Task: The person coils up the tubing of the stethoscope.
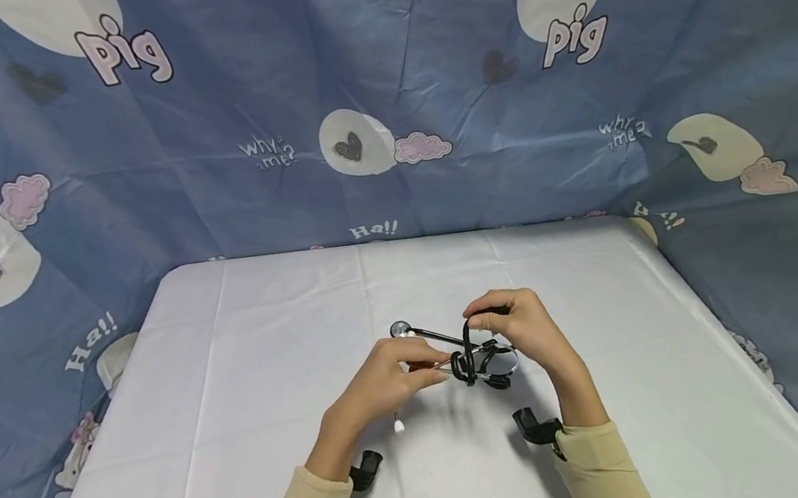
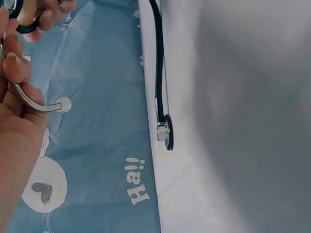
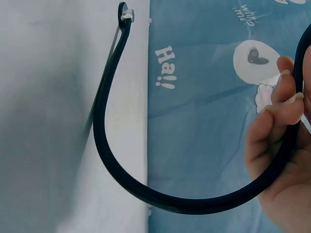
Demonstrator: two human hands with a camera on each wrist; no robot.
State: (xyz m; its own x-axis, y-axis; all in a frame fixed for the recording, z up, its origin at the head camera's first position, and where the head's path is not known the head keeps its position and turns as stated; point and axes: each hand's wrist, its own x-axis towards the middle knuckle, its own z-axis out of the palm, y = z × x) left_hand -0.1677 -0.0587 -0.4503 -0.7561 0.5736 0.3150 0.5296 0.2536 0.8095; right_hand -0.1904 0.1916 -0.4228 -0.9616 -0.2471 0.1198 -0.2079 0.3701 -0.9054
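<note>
A stethoscope lies partly on the white table (image 1: pixel 238 405). Its round chest piece (image 1: pixel 399 330) (image 2: pixel 165 132) (image 3: pixel 125 12) rests on the cloth, and the black tubing (image 1: pixel 468 358) (image 3: pixel 146 191) loops up between both hands. My left hand (image 1: pixel 436 367) pinches a curved metal ear tube (image 2: pixel 29 103), whose white ear tip (image 2: pixel 63 105) points away from the palm. Another white ear tip (image 1: pixel 397 427) hangs below that hand. My right hand (image 1: pixel 482 320) (image 3: pixel 282 104) grips the black tubing between thumb and fingers, just right of the left hand.
A blue cloth backdrop (image 1: pixel 376 75) printed with pigs, hearts and words stands behind and to both sides of the table. Black wrist camera mounts (image 1: pixel 365 468) (image 1: pixel 537 426) sit at both cream sleeves. White cloth lies bare left and right of the hands.
</note>
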